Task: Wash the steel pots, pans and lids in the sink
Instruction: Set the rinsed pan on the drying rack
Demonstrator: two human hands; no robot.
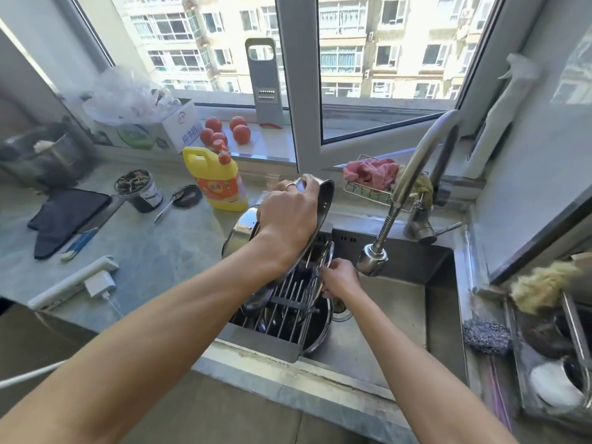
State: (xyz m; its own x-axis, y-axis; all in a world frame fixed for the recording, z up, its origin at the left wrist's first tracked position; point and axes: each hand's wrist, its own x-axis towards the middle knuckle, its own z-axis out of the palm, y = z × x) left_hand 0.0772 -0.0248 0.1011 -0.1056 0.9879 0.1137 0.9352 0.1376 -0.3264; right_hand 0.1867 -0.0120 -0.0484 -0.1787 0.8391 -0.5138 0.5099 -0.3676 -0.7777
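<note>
My left hand (288,213) grips the upper rim of a steel lid (325,200) and holds it tilted on edge over the left part of the sink (400,302). Behind my wrist a steel pot (238,233) leans at the sink's back left corner. My right hand (339,278) pinches the rim of another steel pan or lid (328,251) that stands upright in the wire rack (288,299). A dark steel pot (317,331) lies under the rack on the sink floor.
The pull-out faucet head (373,259) hangs just right of my right hand. A yellow detergent bottle (217,181) stands behind the sink, a cloth basket (374,182) at the back. A steel scourer (487,336) lies on the right rim. A charger (99,283) rests on the counter.
</note>
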